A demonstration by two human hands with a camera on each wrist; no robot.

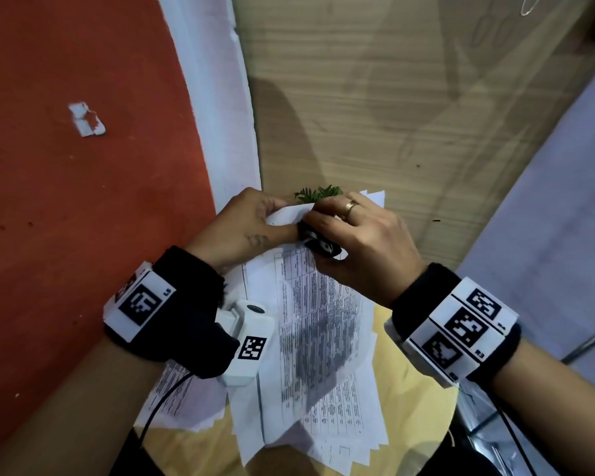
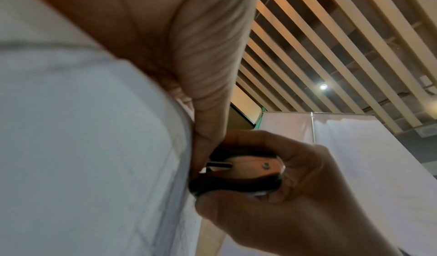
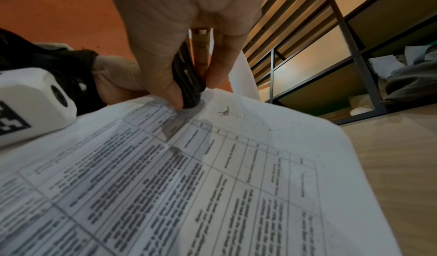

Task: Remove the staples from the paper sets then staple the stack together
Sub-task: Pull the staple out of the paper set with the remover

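Note:
Printed paper sets (image 1: 316, 338) lie overlapped on a wooden table. My left hand (image 1: 251, 221) pinches the folded-up top corner of the upper set (image 1: 289, 214). My right hand (image 1: 351, 235) grips a black staple remover (image 1: 320, 243) between thumb and fingers, its claws pressed at that corner. The left wrist view shows the staple remover (image 2: 238, 172) squeezed in the right hand (image 2: 295, 194) against the lifted paper (image 2: 94, 148). From the right wrist, the staple remover (image 3: 188, 80) sits on the printed sheet (image 3: 212, 176). The staple itself is hidden.
An orange floor (image 1: 83, 166) lies left of the table (image 1: 392, 115). A green sprig (image 1: 318, 193) peeks out beyond the hands. More sheets (image 1: 182, 396) fan out at the near left. Shelving (image 3: 343, 64) stands to the right.

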